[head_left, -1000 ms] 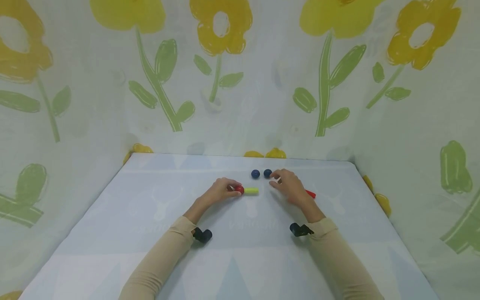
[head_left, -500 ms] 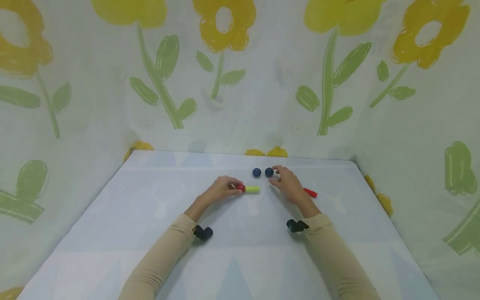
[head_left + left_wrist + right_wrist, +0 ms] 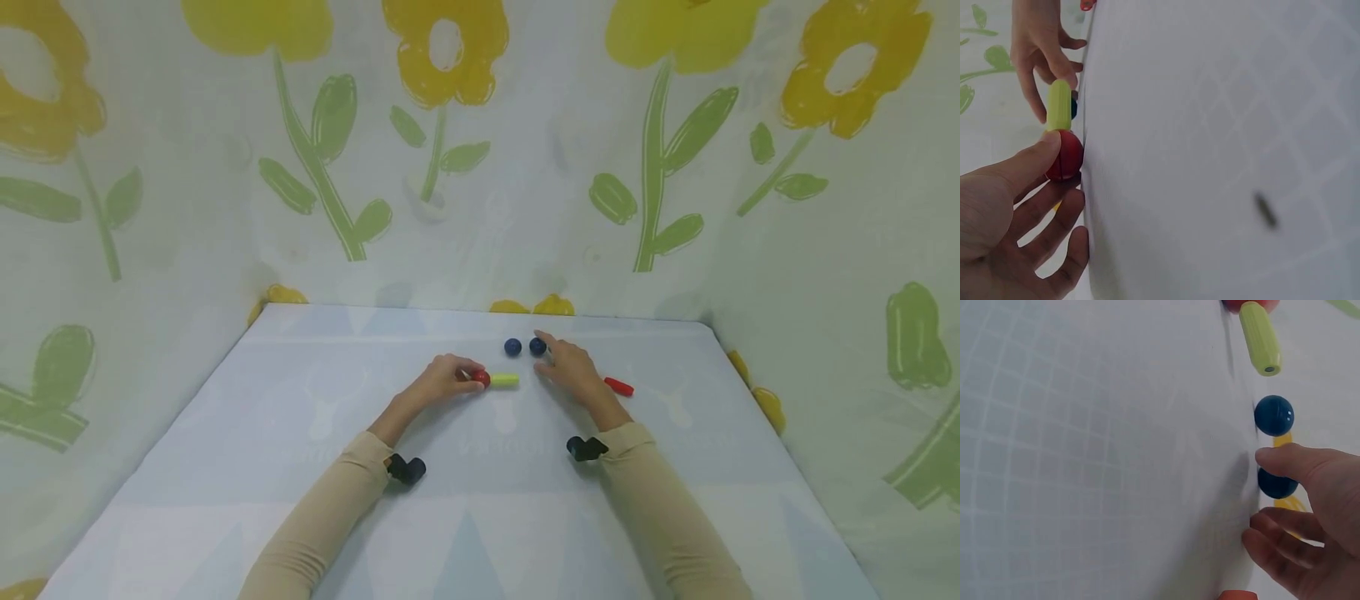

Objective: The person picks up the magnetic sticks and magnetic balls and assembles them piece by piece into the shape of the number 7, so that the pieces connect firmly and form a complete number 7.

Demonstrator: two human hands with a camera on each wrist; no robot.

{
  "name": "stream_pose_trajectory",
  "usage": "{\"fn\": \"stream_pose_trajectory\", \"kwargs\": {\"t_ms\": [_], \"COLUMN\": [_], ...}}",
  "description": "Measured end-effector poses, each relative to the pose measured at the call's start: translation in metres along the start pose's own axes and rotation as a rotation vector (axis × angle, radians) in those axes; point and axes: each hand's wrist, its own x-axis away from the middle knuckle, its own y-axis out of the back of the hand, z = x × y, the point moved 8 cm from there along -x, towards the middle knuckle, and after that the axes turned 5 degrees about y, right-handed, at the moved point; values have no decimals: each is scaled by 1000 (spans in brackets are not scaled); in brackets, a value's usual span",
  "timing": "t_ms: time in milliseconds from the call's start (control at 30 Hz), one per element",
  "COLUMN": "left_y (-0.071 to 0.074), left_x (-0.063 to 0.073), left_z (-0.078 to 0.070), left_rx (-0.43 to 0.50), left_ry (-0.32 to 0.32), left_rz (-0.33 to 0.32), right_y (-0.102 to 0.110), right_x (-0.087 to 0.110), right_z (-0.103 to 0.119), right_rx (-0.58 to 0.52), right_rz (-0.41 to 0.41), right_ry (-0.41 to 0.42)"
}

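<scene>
Right hand [image 3: 573,367]: this is the bit that moved. Half a second ago the index finger was more bent, and now it stretches out, tip just past the far side of the right blue ball [image 3: 537,347].
Right fingers: pretty wide, thumb on the near side, index on the far side, other fingers loosely bent. Can't tell if skin actually touches the ball.
Right blue ball: on the white table [image 3: 300,417], between thumb and index, partly behind the thumb in the right wrist view.
Left hand [image 3: 442,379]: basically same as before, thumb and fingers narrowed in a pinch on the red ball [image 3: 1070,159].
Lime-green stick [image 3: 505,380]: touching the red ball, pointing away from the left fingers.
Left blue ball [image 3: 512,347]: just beside the right one, small gap.
Red stick [image 3: 619,387]: beside the right hand, more of it showing than a second ago.
</scene>
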Motion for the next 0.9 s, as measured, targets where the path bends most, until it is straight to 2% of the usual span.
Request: {"fn": "stream_pose_trajectory", "kwargs": {"t_ms": [267,600,900], "left_y": [-1,-2,-1], "left_x": [-1,-1,-1], "left_z": [0,0,0], "left_rx": [-1,11,13], "left_ry": [2,-4,14], "left_rz": [-2,-4,-8], "right_y": [1,1,3], "right_x": [-6,-4,1], "right_z": [0,0,4], "right_rx": [40,22,31], "right_rz": [-24,-36,-53], "right_ry": [61,20,24]}}
